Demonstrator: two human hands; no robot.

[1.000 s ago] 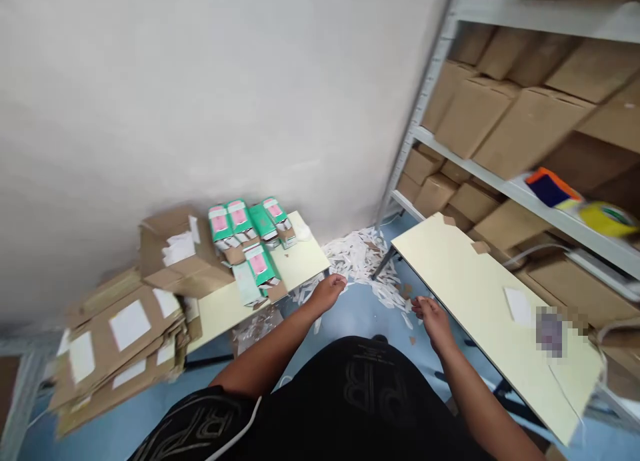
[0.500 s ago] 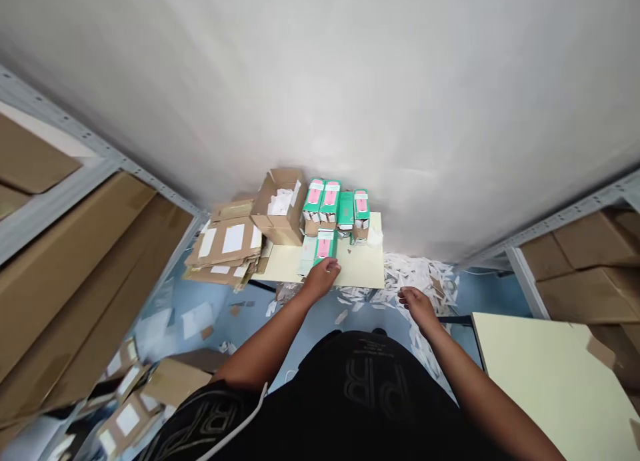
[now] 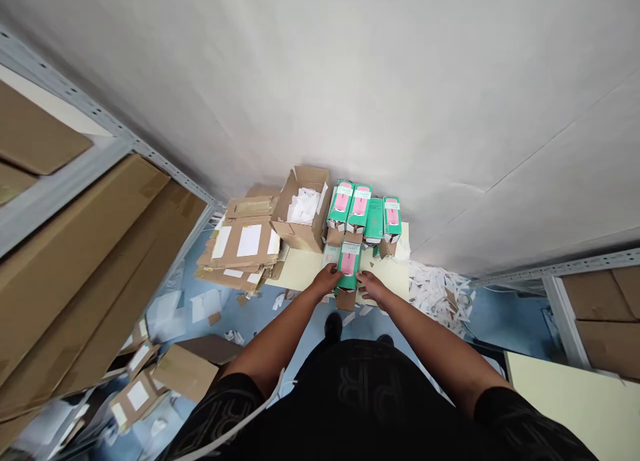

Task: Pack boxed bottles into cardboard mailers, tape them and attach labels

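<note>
A green box with a pink label (image 3: 349,264) lies at the front of a small pale yellow table (image 3: 300,269). My left hand (image 3: 326,279) grips its left side and my right hand (image 3: 371,286) holds its right side, fingers curled on it. Behind it, several more green and pink boxes (image 3: 363,211) stand upright in a row against the white wall.
An open brown carton with white paper inside (image 3: 301,209) stands left of the green boxes, beside a stack of flattened labelled cartons (image 3: 241,248). White paper scraps (image 3: 440,291) litter the blue floor. Shelving with large cartons (image 3: 75,261) rises at left; another pale table (image 3: 575,398) at lower right.
The view swung left from the right-hand shelves to the small table. Both hands moved forward from over the floor and closed on the front green box.
</note>
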